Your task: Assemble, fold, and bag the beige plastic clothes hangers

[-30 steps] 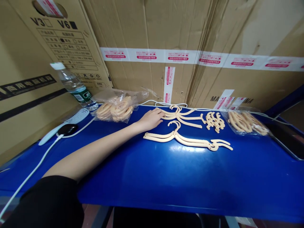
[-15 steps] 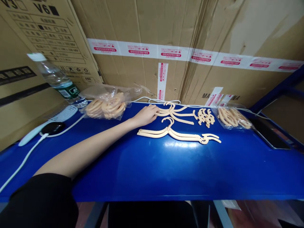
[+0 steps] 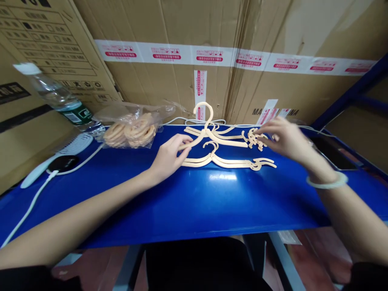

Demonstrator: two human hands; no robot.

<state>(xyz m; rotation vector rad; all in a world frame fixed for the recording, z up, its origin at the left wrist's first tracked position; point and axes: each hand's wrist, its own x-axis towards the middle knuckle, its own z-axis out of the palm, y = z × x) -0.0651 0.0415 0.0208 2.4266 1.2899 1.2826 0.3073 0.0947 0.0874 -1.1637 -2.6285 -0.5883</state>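
Note:
My left hand pinches the left arm of a cream plastic hanger and tilts it up, so its hook stands above the blue table. More hanger parts lie flat under it, and a second row of hanger parts lies nearer to me. My right hand, with a pale bangle on the wrist, reaches over a small pile of cream hooks; its fingers are bent over the pile and slightly blurred, and I cannot make out whether they hold a piece.
A clear bag of cream rings lies at the back left, beside a water bottle, a white comb-like tool and a black puck on a white cable. Taped cardboard boxes wall the back. A dark tray sits far right.
My left hand went from resting on the hanger to lifting its left arm off the table. My right hand came into view over the hook pile. The camera moved closer.

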